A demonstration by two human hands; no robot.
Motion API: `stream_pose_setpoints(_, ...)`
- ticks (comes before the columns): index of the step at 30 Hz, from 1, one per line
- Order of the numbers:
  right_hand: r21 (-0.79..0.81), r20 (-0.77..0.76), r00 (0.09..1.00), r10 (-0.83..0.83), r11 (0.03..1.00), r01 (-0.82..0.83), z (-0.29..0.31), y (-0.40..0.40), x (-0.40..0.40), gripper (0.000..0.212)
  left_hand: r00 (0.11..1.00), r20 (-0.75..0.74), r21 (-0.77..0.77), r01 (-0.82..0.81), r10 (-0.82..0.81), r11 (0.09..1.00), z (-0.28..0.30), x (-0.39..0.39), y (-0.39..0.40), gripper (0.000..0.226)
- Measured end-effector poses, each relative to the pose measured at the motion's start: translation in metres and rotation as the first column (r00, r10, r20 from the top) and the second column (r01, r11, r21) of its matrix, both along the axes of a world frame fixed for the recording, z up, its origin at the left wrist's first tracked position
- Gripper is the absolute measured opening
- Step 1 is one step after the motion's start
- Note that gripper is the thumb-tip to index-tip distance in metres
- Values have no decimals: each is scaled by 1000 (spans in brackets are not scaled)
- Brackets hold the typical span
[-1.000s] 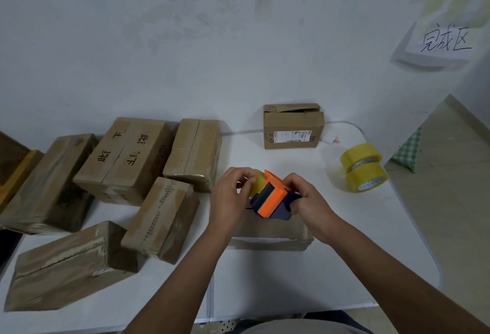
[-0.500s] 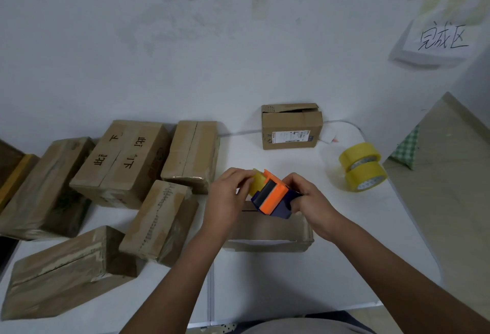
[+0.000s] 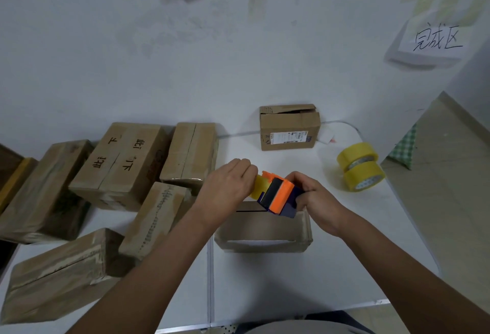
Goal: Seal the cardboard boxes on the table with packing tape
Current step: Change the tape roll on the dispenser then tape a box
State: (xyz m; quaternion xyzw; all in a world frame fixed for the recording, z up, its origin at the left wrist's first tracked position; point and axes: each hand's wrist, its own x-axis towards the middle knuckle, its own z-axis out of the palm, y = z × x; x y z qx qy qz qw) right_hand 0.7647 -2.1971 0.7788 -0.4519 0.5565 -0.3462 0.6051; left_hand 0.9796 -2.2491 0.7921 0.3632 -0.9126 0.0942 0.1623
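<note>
Fingers of the right hand [image 3: 314,198], curled round the dark blue body of a tape dispenser [image 3: 278,197] at centre frame; grip closed on it. Fingers of the left hand [image 3: 225,187], bent and pinched at the yellow tape roll [image 3: 257,187] on the dispenser's left end; whether they hold a free tape end cannot be told. Dispenser: orange guard, tilted, its lower edge touching or just above the top of the box beneath.

Cardboard box [image 3: 262,230], directly below both hands, centre seam partly visible as a dark line, long side facing the camera.

Cardboard boxes, six, grouped across the left half of the frame; one bears black printed characters [image 3: 119,164].

Small labelled box [image 3: 289,128], upper centre against the wall, top flaps slightly raised.

Spare yellow tape rolls [image 3: 360,166], two, touching, right of centre, well apart from the hands.

White table [image 3: 291,286], carrying all items.

Paper sign [image 3: 437,39], handwritten, upper right on the wall.
</note>
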Motion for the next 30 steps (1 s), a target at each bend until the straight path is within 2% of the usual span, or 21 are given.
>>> stream_pose_setpoints(4,17,195,966,-172,985,172,-6,-3,-11,60,997,-57,-56,42,-45,998,0,10,2,11)
stream_pose_setpoints(6,17,247,940,-234,971,237,-1,-5,-20,67,985,-170,89,49,-33,995,-3,18,4,10)
stream_pose_setpoints(8,0,231,947,-224,973,230,5,-7,-25,63,943,-323,288,16,81,958,0,17,7,9)
stream_pose_setpoints(10,-19,190,964,-185,981,192,9,-9,-22,55,862,-454,414,-21,226,910,6,6,8,16)
stream_pose_setpoints(13,-29,128,983,-128,991,133,9,-8,-11,65,772,-469,631,-48,429,775,13,-13,4,30)
stream_pose_setpoints(15,-56,92,988,-124,990,130,5,-8,-8,51,753,-432,709,-56,496,703,13,-17,3,28)
stream_pose_setpoints(17,-81,72,987,-142,986,148,5,-7,-6,42,735,-444,698,-76,514,712,10,-18,6,22)
stream_pose_setpoints(20,-125,47,986,-162,978,167,4,-6,-1,41,714,-476,627,-134,514,767,9,-20,11,16)
stream_pose_setpoints(24,-145,28,980,-197,969,198,3,-5,2,39,687,-511,602,-143,516,786,9,-28,18,11)
stream_pose_setpoints(28,-57,87,967,-238,968,244,2,-4,-5,50,677,-530,676,-28,512,736,11,-31,21,14)
stream_pose_setpoints(30,42,223,934,-278,960,275,2,-3,-13,59,671,-531,728,49,518,684,13,-26,14,32)
